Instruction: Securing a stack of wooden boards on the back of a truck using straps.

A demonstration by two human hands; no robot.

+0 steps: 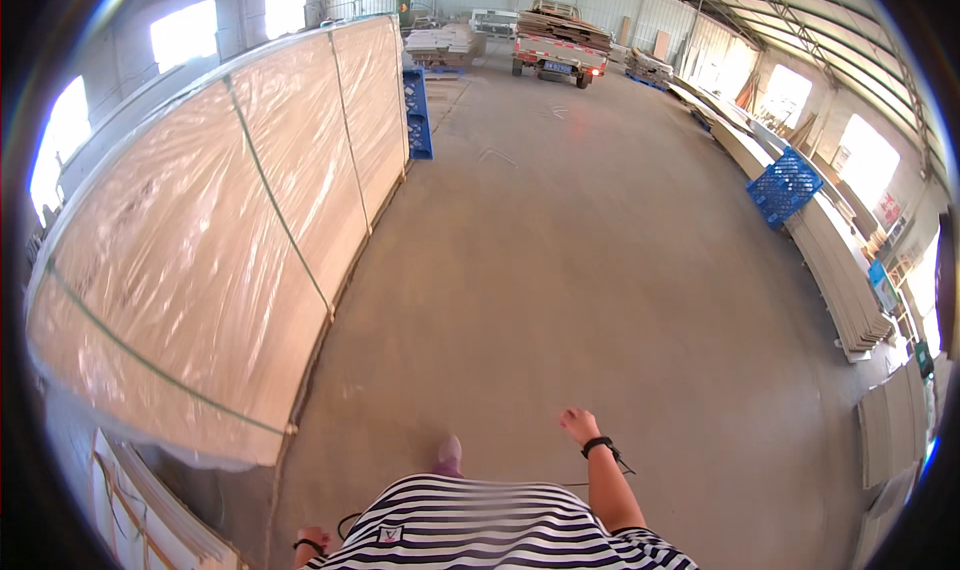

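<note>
My right hand (pixel 578 425) is held out in front of me above the floor, its fingers loosely curled in with nothing visible in them. A dark band (pixel 597 445) circles that wrist. Low at my left side hangs my left hand (pixel 315 538), also with a dark band at the wrist; its fingers are too small and partly hidden to read. Neither hand touches anything I can see. Closest to the left hand are pale boards (pixel 165 500) leaning in a stack and the big plastic-wrapped stack of panels (pixel 230 230), bound with green straps.
Grey concrete floor (pixel 560 270) runs ahead between stacks. A truck (pixel 560 45) loaded with boards stands far ahead, tail light lit. Blue plastic pallets stand at left (pixel 417 115) and right (pixel 785 187). Long board stacks (pixel 835 270) line the right side. My foot (pixel 450 455) shows below.
</note>
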